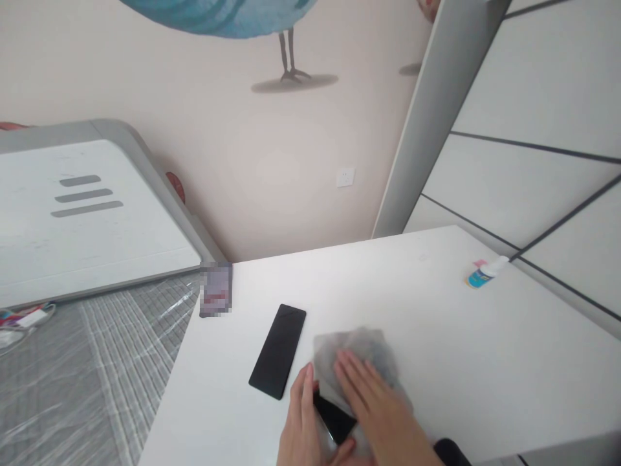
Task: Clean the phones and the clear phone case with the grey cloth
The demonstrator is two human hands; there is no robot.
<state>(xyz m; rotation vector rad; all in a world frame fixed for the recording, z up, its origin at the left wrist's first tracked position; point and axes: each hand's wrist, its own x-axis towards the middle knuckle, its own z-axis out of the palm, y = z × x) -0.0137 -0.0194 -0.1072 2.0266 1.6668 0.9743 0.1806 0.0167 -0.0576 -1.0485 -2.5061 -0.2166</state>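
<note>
both hands (339, 414) press cloth (356, 362) on phone (334, 419).

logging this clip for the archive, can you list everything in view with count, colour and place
phone: 1, black, lying flat on the table, left of the hands
second phone: 1, black, under the cloth, between the hands
cloth: 1, grey, over the second phone
small bottle: 1, white with blue label, on its side at the table's far right edge
blurred card: 1, at the table's far left corner
table: 1, white
wall socket: 1, white, on the wall
left hand: 1, grip on the second phone's edge
right hand: 1, pressed flat on the cloth
</note>
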